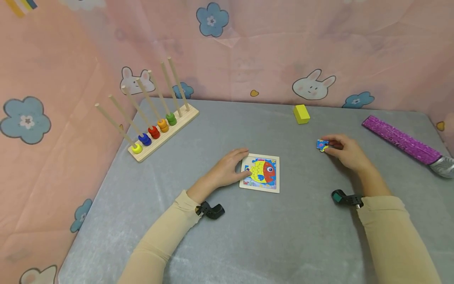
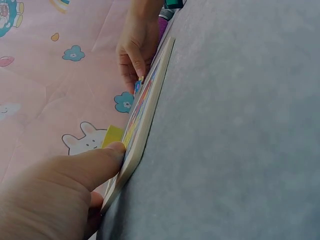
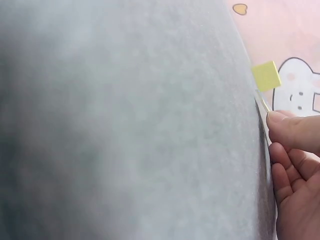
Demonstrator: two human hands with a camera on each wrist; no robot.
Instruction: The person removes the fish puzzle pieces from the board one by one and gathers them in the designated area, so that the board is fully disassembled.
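A square wooden jigsaw puzzle (image 1: pixel 263 188) with a red, yellow and blue fish picture lies on the grey table. My left hand (image 1: pixel 227 169) holds it at its left side, thumb on the picture and fingers at the edge by the upper left corner. In the left wrist view, the thumb presses on the face of the puzzle (image 2: pixel 145 120). To the right and apart from the board, my right hand (image 1: pixel 345 152) pinches a small blue puzzle piece (image 1: pixel 321 144) with some yellow on it. The right wrist view shows that piece (image 3: pixel 264 103) only edge-on, at the thumb tip.
At the back left stands a wooden peg rack (image 1: pixel 166 133) with coloured rings on several of its pegs. A yellow block (image 1: pixel 301 114) sits near the back edge. A purple glittery thing with a silver end (image 1: pixel 400 139) lies far right. Patterned pink cloth (image 1: pixel 248 51) hangs behind.
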